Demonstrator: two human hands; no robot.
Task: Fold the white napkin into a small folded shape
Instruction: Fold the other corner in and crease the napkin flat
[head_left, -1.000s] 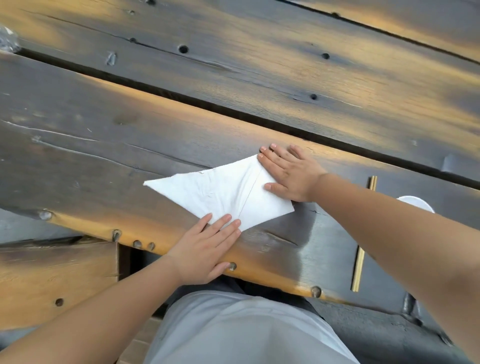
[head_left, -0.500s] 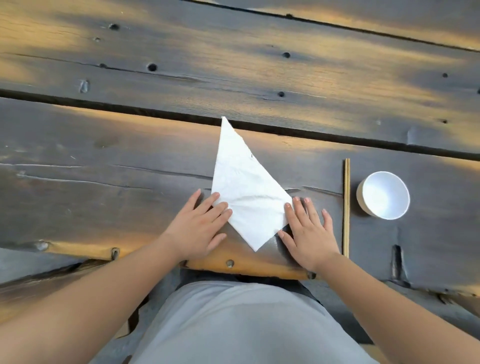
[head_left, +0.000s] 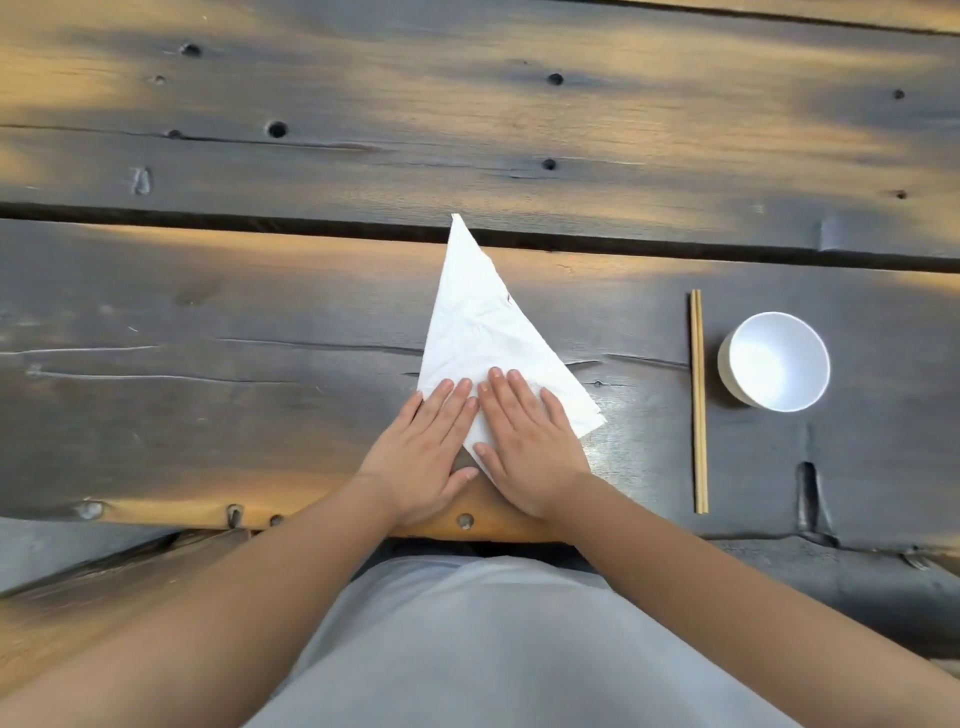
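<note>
White paper napkin (head_left: 483, 332), folded into a long triangle, lies flat on the dark weathered plank worktop (head_left: 208, 364), and both hands press down on its near end. Neither hand makes a grip: the left hand (head_left: 423, 457) lies flat with fingers extended, its fingertips on the napkin's corner at 9 o'clock, its palm on bare wood; the right hand (head_left: 524, 441) lies flat beside it, touching it, covering the napkin's near point at 6 o'clock. From the hands, the triangle's sharp tip points to 12 o'clock and reaches the dark gap between planks, while its third corner juts out at 3 o'clock of the right hand. Farther toward 3 o'clock, apart from the napkin, lies a pair of pale wooden chopsticks (head_left: 697, 400), and just beyond them stands a small white round cup (head_left: 774, 361).
</note>
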